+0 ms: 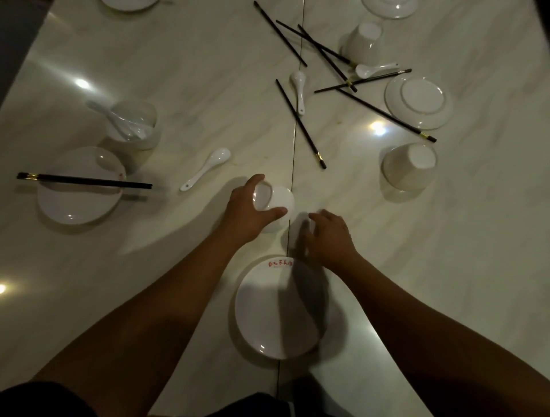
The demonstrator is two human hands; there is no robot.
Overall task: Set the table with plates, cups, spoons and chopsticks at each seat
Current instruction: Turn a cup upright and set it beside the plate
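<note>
1. At the near edge of the marble table (193,74), the left hand (242,212) grips a white cup (281,199), thumb and fingers curled round it. The cup is tilted with its base turned upward, just beyond the near plate (268,312), which carries red lettering.
2. Right hand (330,238): fingers extended and blurred, low over the tabletop beside the held cup and above the near plate's far rim. Nothing is seen in its grasp.
3. Plates, five counted: the near plate; the left plate (74,205); an overturned plate (418,102) at right; two cut off by the far edge of view, the far right plate (390,9) and the far left plate (129,2).
4. Cups, four counted: the held cup; an upright cup (134,131) at left; a right inverted cup (409,171); a far inverted cup (364,41).
5. Spoons, four counted: a spoon in the upright cup (119,119); a near spoon (205,169) left of the held cup; a centre spoon (300,89); a far spoon (373,69) beside the far inverted cup.
6. Chopsticks, eight counted: a laid pair (89,180) resting across the left plate; six loose chopsticks (300,123) scattered and partly crossed at centre right.
</note>
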